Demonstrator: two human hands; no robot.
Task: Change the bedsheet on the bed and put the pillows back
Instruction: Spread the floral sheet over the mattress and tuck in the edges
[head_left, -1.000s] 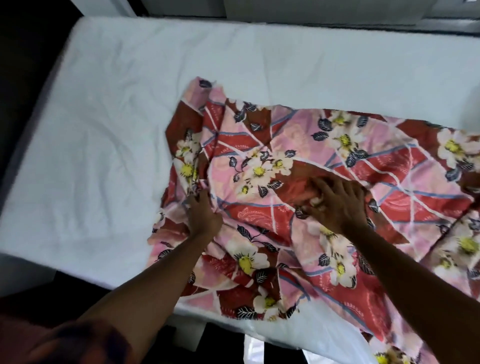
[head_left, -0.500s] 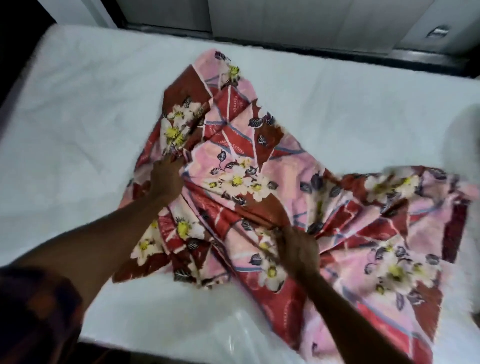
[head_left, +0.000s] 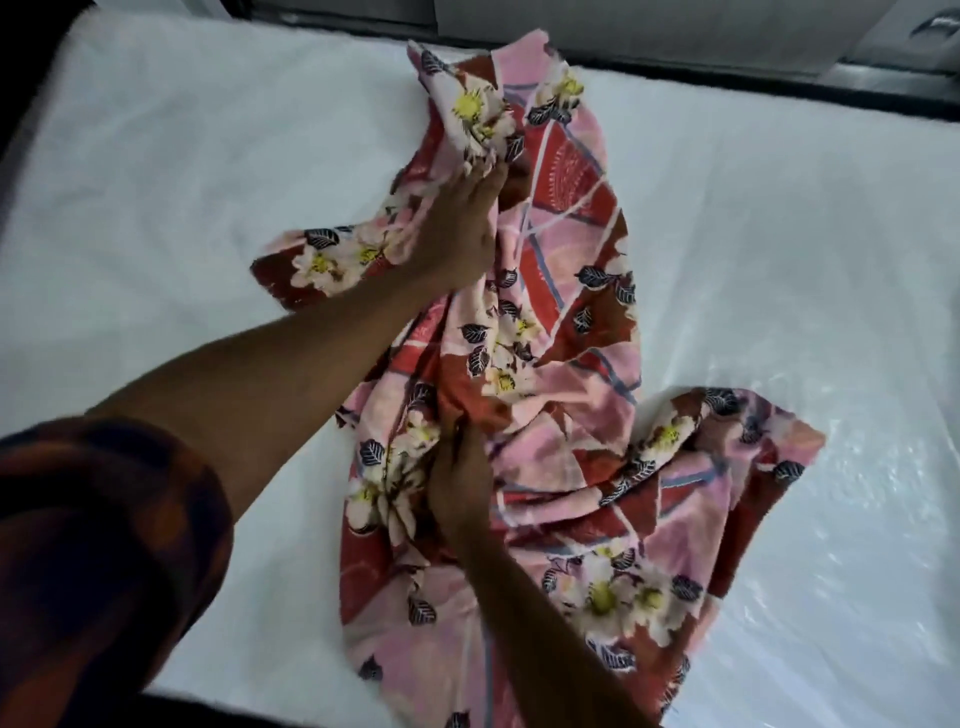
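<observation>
We take this to be the spreading step: the floral bedsheet (head_left: 566, 291), pink and dark red with white and yellow blossoms, lies bunched in a long rumpled heap across the middle of the bare white mattress (head_left: 182, 171), with one end raised toward the far edge and the other trailing over the near edge. The left hand (head_left: 457, 228) reaches out from a dark patterned sleeve (head_left: 93, 545) and grips a gathered fold at the raised far end, fingers closed into the cloth. The right hand (head_left: 460, 483) is buried in the folds nearer to us, fingers curled round a bunch of fabric. The right part of the mattress shows a glossy plastic cover (head_left: 857, 467). No pillows are in view (so putting them back looks a good way off). In our judgement the next move calls for finding an edge or corner in the tangle, drawing the hands apart to open the sheet out, and laying it square to the mattress. We can read no brand, label or writing anywhere.
</observation>
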